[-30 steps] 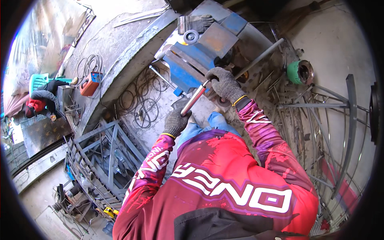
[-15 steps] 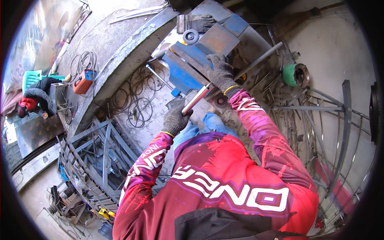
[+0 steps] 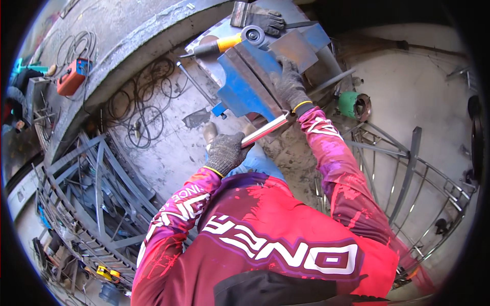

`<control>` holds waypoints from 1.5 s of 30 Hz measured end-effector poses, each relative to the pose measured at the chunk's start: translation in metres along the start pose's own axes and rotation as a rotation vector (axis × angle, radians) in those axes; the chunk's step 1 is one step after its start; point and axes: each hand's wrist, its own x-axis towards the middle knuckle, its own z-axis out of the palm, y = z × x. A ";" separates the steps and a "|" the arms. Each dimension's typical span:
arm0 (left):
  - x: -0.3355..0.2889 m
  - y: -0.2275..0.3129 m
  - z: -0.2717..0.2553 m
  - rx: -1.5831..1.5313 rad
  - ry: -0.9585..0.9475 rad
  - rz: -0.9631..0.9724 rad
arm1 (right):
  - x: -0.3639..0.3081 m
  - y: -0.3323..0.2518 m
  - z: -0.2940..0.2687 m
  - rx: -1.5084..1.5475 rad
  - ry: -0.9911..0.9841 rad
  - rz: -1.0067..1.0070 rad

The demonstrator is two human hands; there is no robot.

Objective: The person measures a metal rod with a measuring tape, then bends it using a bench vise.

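Observation:
My gloved left hand is wrapped round the near end of a shiny metal tube, which mirrors the red of my sleeve. The tube slants up to the right, its far end by the near corner of a blue bench vise. Whether it touches the vise I cannot tell. On the vise's right side lies my gloved right hand, fingers stretched forward and holding nothing. The vise handle sticks out at the left. Behind the vise are a yellow and black angle grinder and a grey work glove.
Steel frames stand at the left, and a curved barred frame at the right. Coiled cables lie on the floor. A green cylinder is right of the bench. An orange machine and a person are far left.
The view has shifted, so the orange machine and person sit farther left and the grinder shows more fully. My left hand still grips the tube; my right hand stays on the vise.

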 end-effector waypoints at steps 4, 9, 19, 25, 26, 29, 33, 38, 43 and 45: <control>-0.008 0.002 -0.007 -0.030 0.043 0.009 | -0.029 -0.050 -0.054 0.682 0.092 0.433; -0.010 0.003 -0.014 -0.095 0.053 0.048 | -0.128 -0.147 -0.020 0.768 0.323 0.664; -0.049 -0.010 -0.039 -0.115 0.619 0.082 | -0.125 -0.116 0.030 1.125 0.547 0.956; -0.064 -0.048 0.011 -1.475 -0.116 -0.550 | -0.123 -0.115 0.023 1.177 0.486 0.907; -0.054 -0.049 0.011 -1.826 -0.062 -0.750 | -0.122 -0.119 0.020 1.172 0.480 0.907; -0.042 -0.044 0.018 -2.053 0.093 -0.987 | -0.124 -0.131 0.007 0.960 0.450 0.783; -0.043 -0.041 0.031 -1.702 0.293 -0.943 | -0.135 -0.132 -0.031 0.845 0.005 0.798; -0.039 -0.038 0.038 -1.491 0.391 -1.048 | -0.110 -0.073 -0.103 0.353 0.034 0.068; -0.035 -0.011 0.018 -1.391 0.527 -1.078 | -0.044 -0.040 -0.116 0.475 -0.119 -0.192; -0.036 -0.009 0.022 -1.373 0.608 -1.062 | -0.027 -0.041 -0.124 0.521 -0.172 -0.254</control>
